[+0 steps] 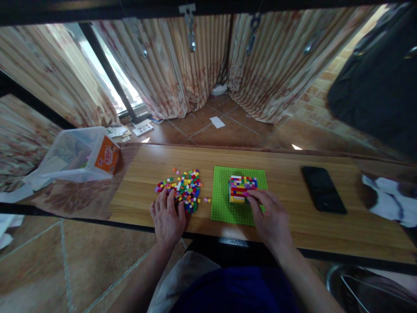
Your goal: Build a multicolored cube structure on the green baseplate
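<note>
A loose pile of small coloured toy bricks (189, 184) lies on the table. My left hand (168, 217) rests at the pile's near left side, its fingers apart and touching the bricks. To the right is a green studded baseplate (221, 211), bearing a blocky multicoloured brick structure (237, 183) with layered rows. My right hand (270, 217) reaches over the baseplate from the right. Its thumb and index finger pinch a small pink brick (246, 193) against the structure's right front part. Whether that brick is pressed on cannot be made out.
A black phone (323, 190) lies on the wooden table (286, 174) to the right, with crumpled white paper (391, 198) beyond it. At the left stands a clear plastic bin (78, 152) with an orange label. Metal clips (190, 30) hang from a dark bar above.
</note>
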